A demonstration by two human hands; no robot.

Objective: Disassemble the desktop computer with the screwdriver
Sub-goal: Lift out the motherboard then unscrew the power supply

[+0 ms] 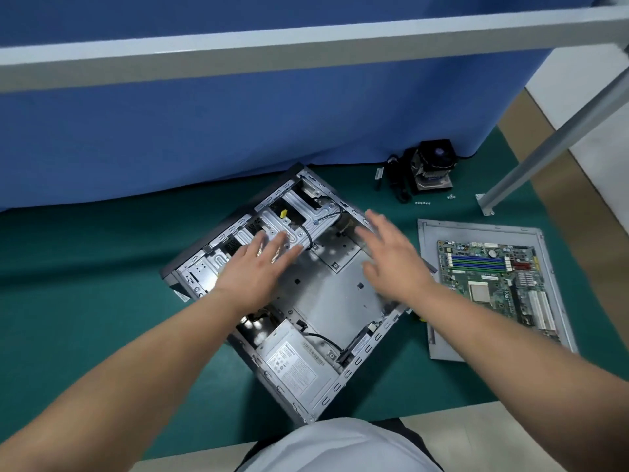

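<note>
On the green bench (85, 267) lay our opened computer case (306, 301), its power supply (296, 364) label too small to read; our left hand (262, 264) and right hand (391, 253) hovered flat above it, fingers spread, holding nothing.

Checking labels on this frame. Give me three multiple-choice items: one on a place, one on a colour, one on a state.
1. Where does the motherboard lie?
A. Inside the case
B. On the grey side panel, right of the case
C. On the blue partition

2. What colour is the mat?
A. Green
B. Red
C. White

3. How are the left hand and right hand?
A. Both grip a screwdriver
B. Both fists
C. Both open, fingers spread over the case

Key: 1 B, the board rests on the panel; 2 A, green surface; 3 C, neither holds a tool.
</note>
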